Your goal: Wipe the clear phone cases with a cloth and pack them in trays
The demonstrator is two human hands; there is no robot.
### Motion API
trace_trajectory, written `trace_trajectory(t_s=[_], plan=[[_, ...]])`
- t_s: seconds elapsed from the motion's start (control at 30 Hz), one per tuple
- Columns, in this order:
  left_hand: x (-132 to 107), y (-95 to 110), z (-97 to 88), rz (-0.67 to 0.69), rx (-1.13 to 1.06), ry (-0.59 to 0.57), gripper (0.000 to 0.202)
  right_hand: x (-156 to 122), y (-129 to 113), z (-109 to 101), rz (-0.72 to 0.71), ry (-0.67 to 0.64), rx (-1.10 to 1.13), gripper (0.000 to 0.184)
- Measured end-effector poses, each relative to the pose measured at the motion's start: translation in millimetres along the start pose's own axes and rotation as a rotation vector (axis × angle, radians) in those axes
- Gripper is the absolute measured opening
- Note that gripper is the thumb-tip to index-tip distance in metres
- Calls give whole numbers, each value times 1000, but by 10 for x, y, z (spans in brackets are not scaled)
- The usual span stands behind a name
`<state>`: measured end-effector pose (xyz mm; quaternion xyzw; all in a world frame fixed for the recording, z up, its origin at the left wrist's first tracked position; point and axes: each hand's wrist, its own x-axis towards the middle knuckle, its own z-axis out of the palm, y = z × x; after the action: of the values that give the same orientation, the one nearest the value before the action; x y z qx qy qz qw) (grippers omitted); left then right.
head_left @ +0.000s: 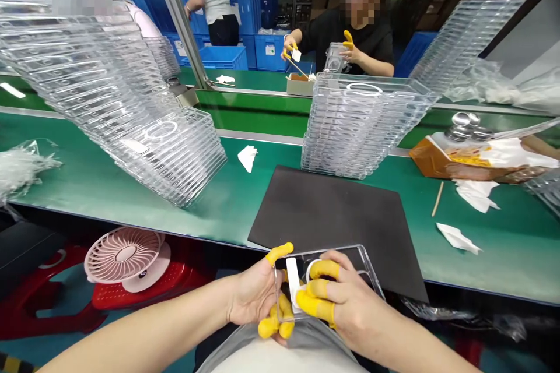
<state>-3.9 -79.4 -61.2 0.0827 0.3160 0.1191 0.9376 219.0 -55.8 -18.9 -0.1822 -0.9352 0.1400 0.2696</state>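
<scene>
Clear plastic case (365, 262), light, stiff, slippery, scratch-prone; rim best for hold. Left hand (254, 292) pinching short edge; right hand (345, 297), fingers pressed together on face, just below black mat (324, 215).

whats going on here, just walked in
A person in yellow finger cots is holding a clear plastic tray just off the near edge of a green workbench. Their left hand grips one side, their right hand presses over the other, and a white strip sits on the tray. A black mat lies ahead, between leaning stacks of clear trays. Across the bench, a co-worker handles a clear piece.
</scene>
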Motion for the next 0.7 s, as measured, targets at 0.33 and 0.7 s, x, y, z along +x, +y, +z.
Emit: trace_trajectory(t_s=[0.33, 0.7], plan=[[-25, 36, -16, 6, 27, -42, 79, 108, -34, 25, -10, -129, 34, 21], [-208, -62, 226, 190, 355, 94, 82, -758, 328, -533, 583, 546, 382, 18]])
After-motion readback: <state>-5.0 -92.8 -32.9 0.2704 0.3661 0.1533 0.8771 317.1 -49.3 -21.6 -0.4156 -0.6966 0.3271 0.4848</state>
